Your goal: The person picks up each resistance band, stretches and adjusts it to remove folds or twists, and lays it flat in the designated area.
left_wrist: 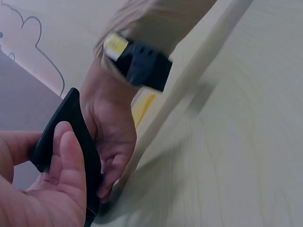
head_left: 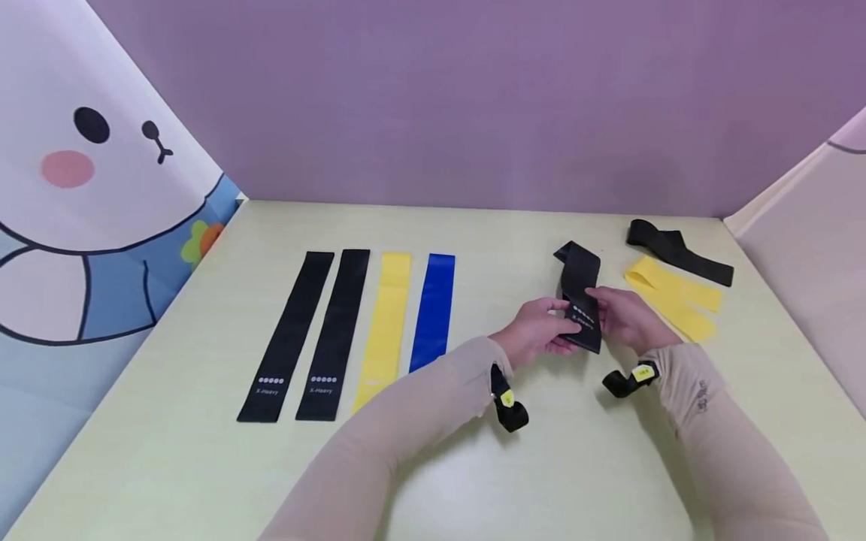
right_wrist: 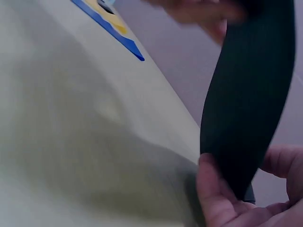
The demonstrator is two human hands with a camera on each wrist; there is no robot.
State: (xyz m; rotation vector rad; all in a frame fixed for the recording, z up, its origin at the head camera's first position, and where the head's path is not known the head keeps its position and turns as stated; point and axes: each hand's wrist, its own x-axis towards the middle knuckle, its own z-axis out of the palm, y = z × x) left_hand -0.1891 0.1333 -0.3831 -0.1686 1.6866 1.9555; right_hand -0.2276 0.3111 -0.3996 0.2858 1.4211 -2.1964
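A black resistance band (head_left: 580, 274) with "X-Heavy" printed near its near end is held between both hands, its far end bent over in a fold. My left hand (head_left: 537, 330) grips its left edge close to the lettering, the fingers inside the loop in the left wrist view. On the other edge, my right hand (head_left: 629, 319) pinches the band between thumb and fingers. The right wrist view shows the dark strip (right_wrist: 255, 94) stretching up from the right fingers (right_wrist: 215, 198) towards the left hand (right_wrist: 203, 14).
Left of the hands, two black bands (head_left: 287, 330) (head_left: 336, 330), a yellow band (head_left: 387, 315) and a blue band (head_left: 433, 308) lie flat in a row on the table (head_left: 203, 466). A loosely twisted black band (head_left: 679, 252) and a yellow band (head_left: 670, 297) lie at the far right.
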